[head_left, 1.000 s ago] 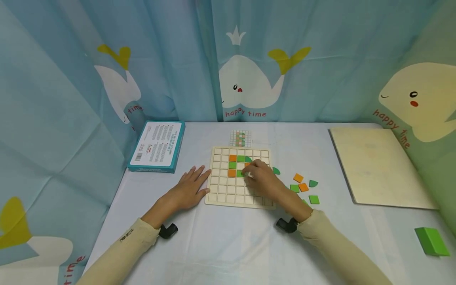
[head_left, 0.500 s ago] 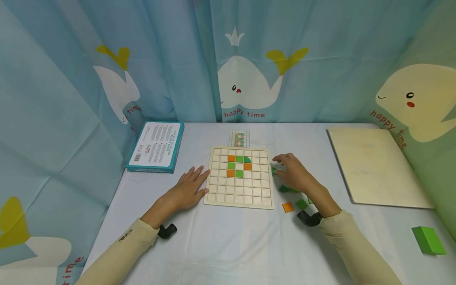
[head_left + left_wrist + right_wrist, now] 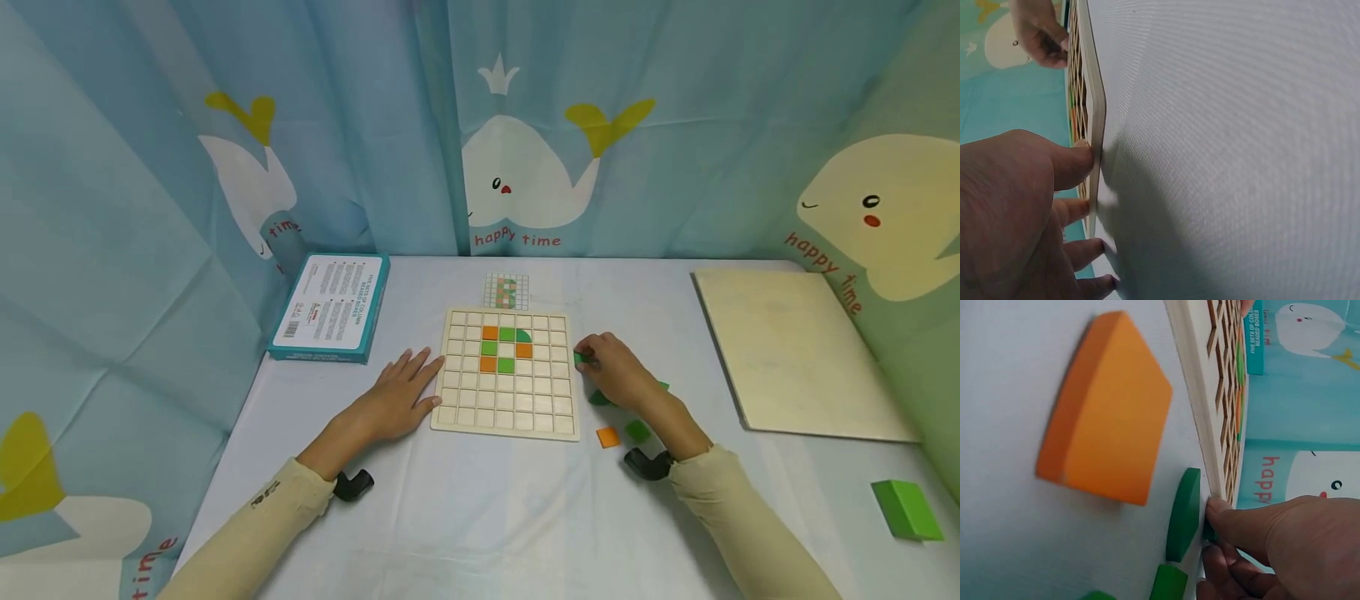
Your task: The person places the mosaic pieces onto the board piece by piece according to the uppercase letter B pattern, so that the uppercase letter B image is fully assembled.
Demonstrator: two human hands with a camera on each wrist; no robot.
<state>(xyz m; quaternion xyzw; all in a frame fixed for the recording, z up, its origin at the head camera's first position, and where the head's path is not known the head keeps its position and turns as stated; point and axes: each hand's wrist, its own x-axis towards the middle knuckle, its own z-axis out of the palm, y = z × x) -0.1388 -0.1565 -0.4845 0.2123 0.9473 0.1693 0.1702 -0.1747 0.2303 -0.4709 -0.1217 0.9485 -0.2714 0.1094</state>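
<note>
The wooden grid board [image 3: 504,400] lies on the white table, its upper middle cells holding several orange and green tiles. One dark green quarter-circle tile [image 3: 522,336] sits at the top right of that group. My left hand [image 3: 405,398] lies spread at the board's left side, thumb and fingertips against its edge, as the left wrist view also shows. Just off the right edge, my right hand [image 3: 615,367] pinches a dark green tile [image 3: 1209,530] between thumb and fingers. Part of this tile is hidden by the hand.
Loose pieces lie right of the board: an orange square [image 3: 608,437], a green square [image 3: 637,431] and a dark green piece [image 3: 598,398]. A pattern card [image 3: 507,292] lies behind the board. Around are a blue box [image 3: 327,308], a wooden panel [image 3: 806,350] and a green block [image 3: 907,509].
My right hand has gone from the green tile in the grid to the board's right side, and its fingers have closed on a dark green tile there. My left hand has stayed.
</note>
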